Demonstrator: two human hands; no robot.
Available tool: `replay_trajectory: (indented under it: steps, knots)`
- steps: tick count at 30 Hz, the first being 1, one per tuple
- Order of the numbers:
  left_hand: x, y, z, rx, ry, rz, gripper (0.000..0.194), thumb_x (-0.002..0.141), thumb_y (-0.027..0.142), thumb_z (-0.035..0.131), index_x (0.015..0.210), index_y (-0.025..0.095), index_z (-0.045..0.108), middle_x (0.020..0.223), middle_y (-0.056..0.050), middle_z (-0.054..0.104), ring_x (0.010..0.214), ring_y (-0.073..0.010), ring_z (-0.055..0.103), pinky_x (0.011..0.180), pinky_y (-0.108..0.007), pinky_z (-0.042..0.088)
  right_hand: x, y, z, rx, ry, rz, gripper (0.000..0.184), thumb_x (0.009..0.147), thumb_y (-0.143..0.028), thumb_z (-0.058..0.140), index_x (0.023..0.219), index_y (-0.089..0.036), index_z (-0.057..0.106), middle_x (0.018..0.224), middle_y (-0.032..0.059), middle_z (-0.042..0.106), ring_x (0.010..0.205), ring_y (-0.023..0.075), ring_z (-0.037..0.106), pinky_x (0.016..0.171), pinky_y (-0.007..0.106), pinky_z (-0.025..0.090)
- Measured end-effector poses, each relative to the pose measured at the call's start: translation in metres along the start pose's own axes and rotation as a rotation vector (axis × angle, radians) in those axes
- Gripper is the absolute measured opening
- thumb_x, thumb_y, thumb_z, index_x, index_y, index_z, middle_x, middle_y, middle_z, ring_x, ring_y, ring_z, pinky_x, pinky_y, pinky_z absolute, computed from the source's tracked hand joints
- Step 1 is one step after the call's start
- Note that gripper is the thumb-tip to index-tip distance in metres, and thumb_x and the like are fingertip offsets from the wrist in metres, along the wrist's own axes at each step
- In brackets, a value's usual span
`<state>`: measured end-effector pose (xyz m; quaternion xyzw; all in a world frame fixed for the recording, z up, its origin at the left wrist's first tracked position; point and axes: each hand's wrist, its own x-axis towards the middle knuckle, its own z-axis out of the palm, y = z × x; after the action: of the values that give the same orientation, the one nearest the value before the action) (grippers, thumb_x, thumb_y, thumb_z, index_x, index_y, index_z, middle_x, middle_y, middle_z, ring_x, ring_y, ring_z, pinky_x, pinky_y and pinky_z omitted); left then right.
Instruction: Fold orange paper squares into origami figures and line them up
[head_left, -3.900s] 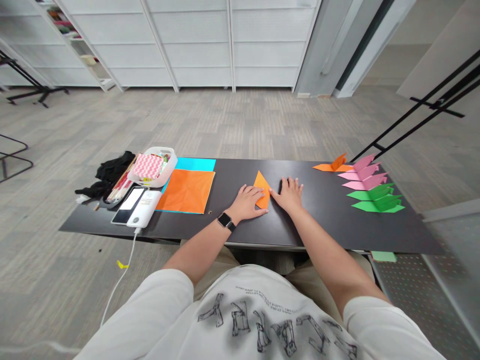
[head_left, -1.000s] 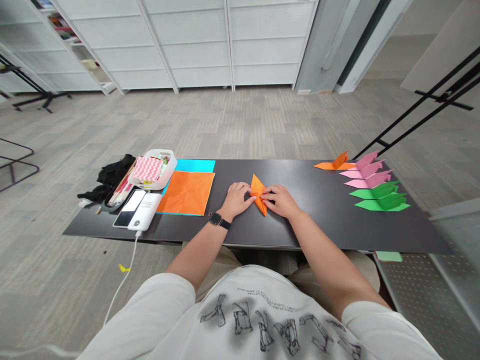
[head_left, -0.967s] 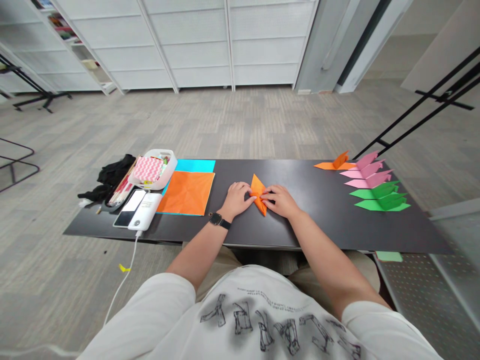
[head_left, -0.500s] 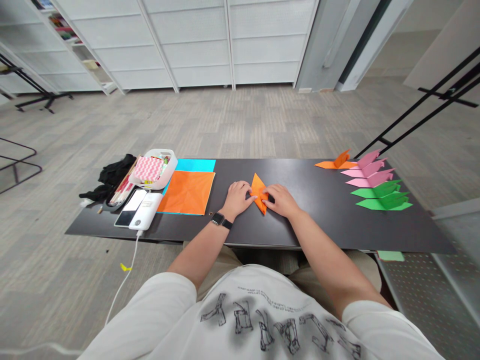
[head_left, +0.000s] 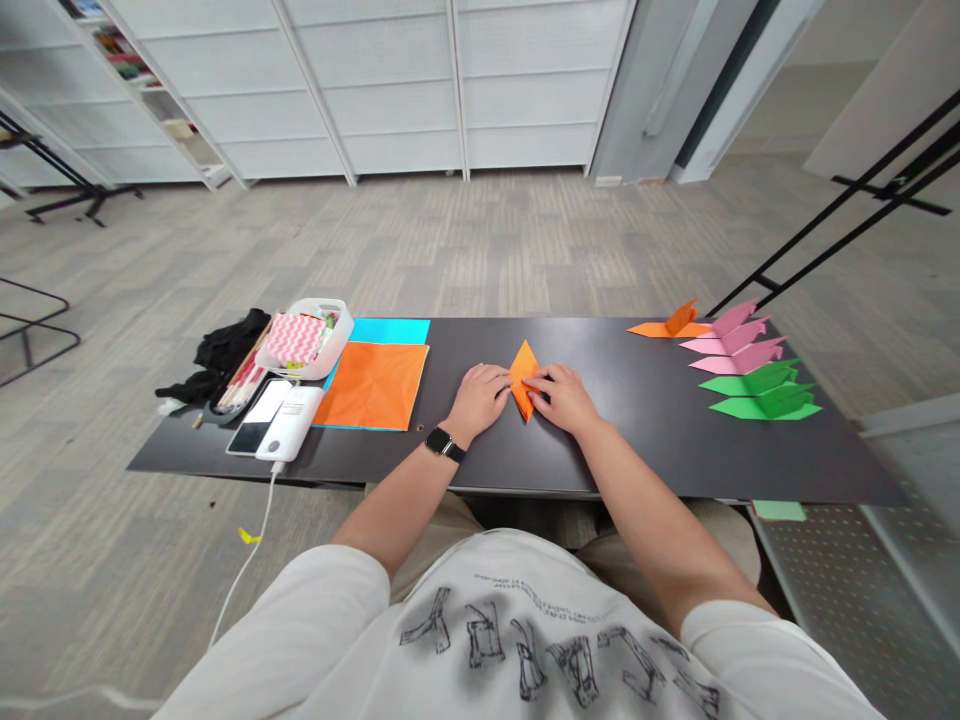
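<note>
A small piece of folded orange origami paper [head_left: 525, 362] lies on the dark table in front of me, shaped like a narrow diamond with its points facing away and toward me. My left hand [head_left: 481, 400], with a black watch on the wrist, grips the paper's left edge with bent fingers. On the opposite side my right hand [head_left: 562, 397] is closed on the right edge, its fingertips over the middle of the paper. Part of the right edge is hidden beneath those fingers.
Orange square sheets [head_left: 379, 385] lie left of my hands over blue paper [head_left: 391, 330]. Further left are a white basket [head_left: 341, 335], a phone [head_left: 251, 436], a white power bank [head_left: 291, 425] and black cloth [head_left: 232, 340]. Several folded paper figures [head_left: 765, 404] line the table's [head_left: 645, 440] right side.
The orange paper has moved slightly right and away from me and now looks narrower and flatter, its side flap turned over. My left hand has shifted a little to the right.
</note>
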<state>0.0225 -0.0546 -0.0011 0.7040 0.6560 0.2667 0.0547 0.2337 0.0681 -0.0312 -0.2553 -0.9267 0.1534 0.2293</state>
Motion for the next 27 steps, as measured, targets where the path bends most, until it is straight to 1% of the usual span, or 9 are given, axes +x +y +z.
replay_trajectory:
  steps: [2,4,6,9,13,17,20,23,27]
  knots:
    - [-0.0007,0.0005,0.0034,0.014,-0.017,0.030,0.030,0.105,0.020,0.054,0.122,0.028,0.078,0.141,-0.004,0.073,0.136,-0.0259,0.061,0.129,-0.052,0.039,-0.0007,0.0011,0.0008,-0.012,0.013,0.019,0.032,0.100,-0.028,0.066,0.126,-0.034,0.082,0.120,0.0092,0.070,0.117,0.0304,0.061,0.106,0.051,0.048]
    - [-0.0015,-0.0005,0.0070,0.020,-0.027,0.044,0.034,0.104,0.017,0.053,0.124,0.027,0.079,0.142,-0.004,0.073,0.138,-0.0261,0.061,0.128,-0.052,0.041,-0.0011,0.0013,0.0011,-0.013,0.013,0.026,0.032,0.099,-0.028,0.067,0.127,-0.035,0.082,0.121,0.0090,0.070,0.117,0.0305,0.061,0.106,0.051,0.047]
    - [-0.0020,-0.0020,0.0091,0.021,-0.042,0.046,0.035,0.103,0.018,0.054,0.126,0.027,0.080,0.143,-0.004,0.073,0.138,-0.0266,0.061,0.126,-0.051,0.043,-0.0011,0.0010,0.0008,-0.010,0.013,0.031,0.034,0.099,-0.028,0.067,0.129,-0.035,0.081,0.122,0.0087,0.070,0.118,0.0307,0.061,0.107,0.051,0.047]
    - [-0.0031,-0.0036,0.0091,0.030,-0.059,0.041,0.036,0.103,0.020,0.056,0.126,0.030,0.081,0.145,-0.002,0.073,0.138,-0.0270,0.061,0.126,-0.051,0.044,-0.0010,0.0003,0.0000,-0.010,0.012,0.025,0.037,0.099,-0.028,0.067,0.133,-0.035,0.078,0.121,0.0085,0.070,0.117,0.0303,0.061,0.107,0.051,0.046]
    - [-0.0055,-0.0022,0.0077,0.041,-0.070,0.048,0.036,0.102,0.023,0.058,0.129,0.032,0.080,0.148,-0.002,0.071,0.142,-0.0287,0.058,0.127,-0.053,0.043,-0.0010,-0.0003,0.0005,-0.032,0.017,0.019,0.033,0.100,-0.028,0.067,0.129,-0.035,0.081,0.118,0.0088,0.070,0.115,0.0300,0.061,0.105,0.050,0.046]
    - [-0.0070,0.0018,0.0079,0.063,-0.068,0.061,0.041,0.103,0.026,0.058,0.140,0.032,0.075,0.156,-0.003,0.065,0.150,-0.0320,0.051,0.128,-0.057,0.041,-0.0008,0.0004,0.0028,-0.087,0.045,0.050,0.033,0.099,-0.025,0.067,0.126,-0.034,0.082,0.122,0.0100,0.069,0.117,0.0314,0.060,0.105,0.051,0.046]
    - [-0.0065,0.0034,0.0081,0.072,-0.077,0.081,0.045,0.105,0.025,0.055,0.147,0.027,0.069,0.160,-0.004,0.062,0.153,-0.0298,0.050,0.131,-0.054,0.039,-0.0011,0.0015,0.0044,-0.120,0.058,0.063,0.033,0.098,-0.025,0.067,0.127,-0.032,0.082,0.123,0.0107,0.068,0.116,0.0315,0.059,0.103,0.050,0.046]
    - [-0.0059,0.0025,0.0087,0.099,-0.093,0.095,0.044,0.106,0.023,0.052,0.145,0.023,0.070,0.158,-0.005,0.064,0.151,-0.0281,0.053,0.132,-0.052,0.038,-0.0019,0.0022,0.0054,-0.128,0.068,0.059,0.033,0.098,-0.026,0.067,0.127,-0.030,0.082,0.124,0.0109,0.068,0.114,0.0308,0.060,0.102,0.049,0.046]
    - [-0.0063,0.0004,0.0098,0.132,-0.099,0.111,0.041,0.105,0.025,0.054,0.142,0.027,0.072,0.157,-0.003,0.064,0.147,-0.0293,0.056,0.129,-0.053,0.041,-0.0017,0.0019,0.0054,-0.125,0.103,0.052,0.036,0.097,-0.024,0.069,0.131,-0.030,0.080,0.126,0.0116,0.069,0.117,0.0319,0.059,0.104,0.050,0.046]
